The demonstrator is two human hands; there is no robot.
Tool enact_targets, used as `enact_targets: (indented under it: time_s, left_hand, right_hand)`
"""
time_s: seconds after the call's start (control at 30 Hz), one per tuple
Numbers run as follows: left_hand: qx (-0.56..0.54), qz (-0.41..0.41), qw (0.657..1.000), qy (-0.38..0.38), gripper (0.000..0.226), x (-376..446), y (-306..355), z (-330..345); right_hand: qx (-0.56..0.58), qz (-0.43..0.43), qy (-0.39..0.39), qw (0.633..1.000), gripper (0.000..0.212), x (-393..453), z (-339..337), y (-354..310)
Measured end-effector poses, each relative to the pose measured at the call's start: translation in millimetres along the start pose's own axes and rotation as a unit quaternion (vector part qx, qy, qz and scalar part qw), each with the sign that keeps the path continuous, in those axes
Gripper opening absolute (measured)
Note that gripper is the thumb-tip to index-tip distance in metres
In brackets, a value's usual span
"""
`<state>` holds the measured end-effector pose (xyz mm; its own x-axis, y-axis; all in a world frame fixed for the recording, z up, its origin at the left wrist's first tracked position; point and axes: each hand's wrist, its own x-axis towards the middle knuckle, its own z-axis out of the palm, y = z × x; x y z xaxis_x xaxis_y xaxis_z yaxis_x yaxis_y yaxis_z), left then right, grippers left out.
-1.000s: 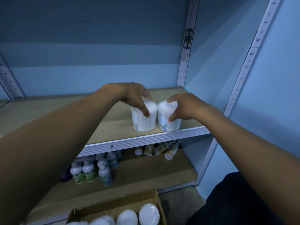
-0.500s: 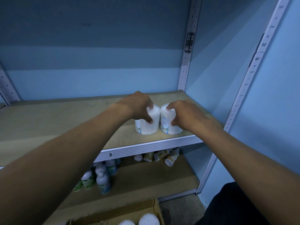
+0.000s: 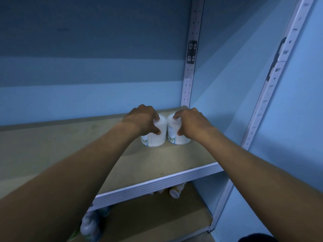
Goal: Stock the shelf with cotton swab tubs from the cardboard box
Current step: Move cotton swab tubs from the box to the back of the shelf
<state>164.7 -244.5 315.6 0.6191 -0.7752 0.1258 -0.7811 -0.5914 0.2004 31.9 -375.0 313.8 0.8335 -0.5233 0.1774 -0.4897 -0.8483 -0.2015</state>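
clearly these are light things: each cotton swab tub is a small clear plastic cylinder packed with upright swabs under a white lid, stiff enough to take a squeeze but probably slick on the wall and easy to tip if pushed high up. the best hold looks like the one in use, fingers draped over the lid with the thumb against the side wall, low enough that a shove slides the tub rather than topples it.

the left tub [image 3: 154,135] and the right tub [image 3: 176,135] stand upright on the shelf [image 3: 166,163], just beside each other with a thin gap between, toward the far right corner near the rear upright [image 3: 189,70]. the left hand [image 3: 142,120] curls down over the left tub, fingers on its lid and thumb on the near side. the right hand [image 3: 189,123] does the same on the right tub, fingertips on the lid edge. both forearms reach straight forward and slightly up, wrists bent down, palms facing each other.

on the lower shelf [image 3: 157,220] some bottles [image 3: 87,226] show at the near left. the cardboard box is out of view.
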Motion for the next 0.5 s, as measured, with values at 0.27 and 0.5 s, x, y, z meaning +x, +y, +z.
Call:
enact_targets:
  time_s: [0.27, 0.5]
  left_hand:
    - [-0.039, -0.005, 0.999, 0.030, 0.057, 52, -1, 19]
    - [-0.061, -0.006, 0.997, 0.053, 0.062, 96, -1, 31]
  right_hand:
    - [0.017, 0.035, -0.034, 0.999, 0.067, 59, 2, 18]
    - [0.016, 0.010, 0.003, 1.000, 0.064, 103, 16, 41]
